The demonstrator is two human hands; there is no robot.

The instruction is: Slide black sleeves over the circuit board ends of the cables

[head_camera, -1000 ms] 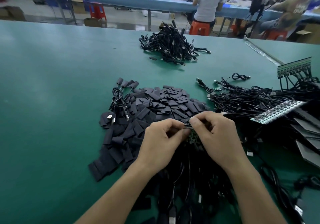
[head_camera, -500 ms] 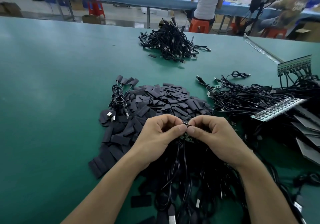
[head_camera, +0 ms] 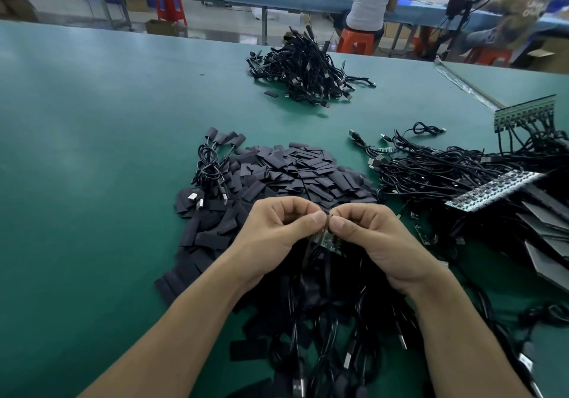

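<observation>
Bare forearms [head_camera: 184, 320], left hand [head_camera: 277, 231] and right hand [head_camera: 375, 237], short plain thumbnails [head_camera: 318, 217]

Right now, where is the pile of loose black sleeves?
In the head view, the pile of black sleeves lies mid-table, just beyond the left hand and right hand, left of the tangled cables.

Flat black sleeves [head_camera: 295, 176] in loose heap; small green circuit board [head_camera: 328, 243] nr heap; cables [head_camera: 326, 320] tangled below

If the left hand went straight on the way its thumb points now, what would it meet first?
Probably the right hand: the thumb of the left hand aims at the right thumb, almost tip to tip, where both pinch a small circuit board. Depth is unclear, but both look level.
</observation>
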